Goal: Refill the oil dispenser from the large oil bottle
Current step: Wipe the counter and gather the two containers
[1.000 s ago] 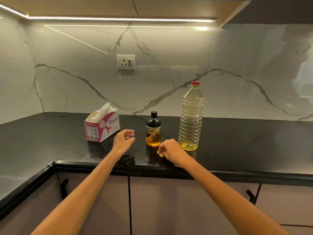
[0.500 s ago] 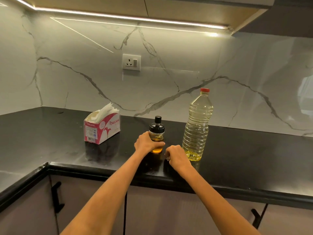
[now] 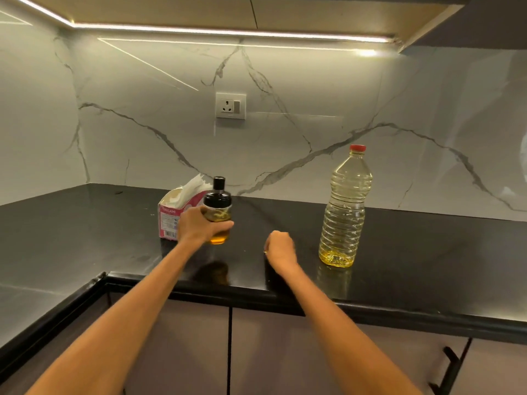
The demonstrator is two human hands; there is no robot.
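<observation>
My left hand point(image 3: 196, 226) grips the small glass oil dispenser point(image 3: 218, 212), which has a black cap and a little amber oil at its bottom. The dispenser hangs above the black counter point(image 3: 413, 252), its reflection showing below it. The large clear oil bottle point(image 3: 345, 209) with a red cap stands upright on the counter at the right, a shallow layer of yellow oil in its base. Between the dispenser and the bottle my right hand point(image 3: 281, 248) hovers low over the counter, its fingers curled into a loose fist with nothing in it.
A pink and white tissue box point(image 3: 175, 215) stands just behind my left hand. A wall socket point(image 3: 231, 105) sits on the marble backsplash. The counter turns a corner at the left, and cabinet doors with black handles point(image 3: 447, 369) lie below its front edge.
My left hand closed around the dispenser and lifted it off the counter, up and to the left. My right hand stayed near the counter, fist closed.
</observation>
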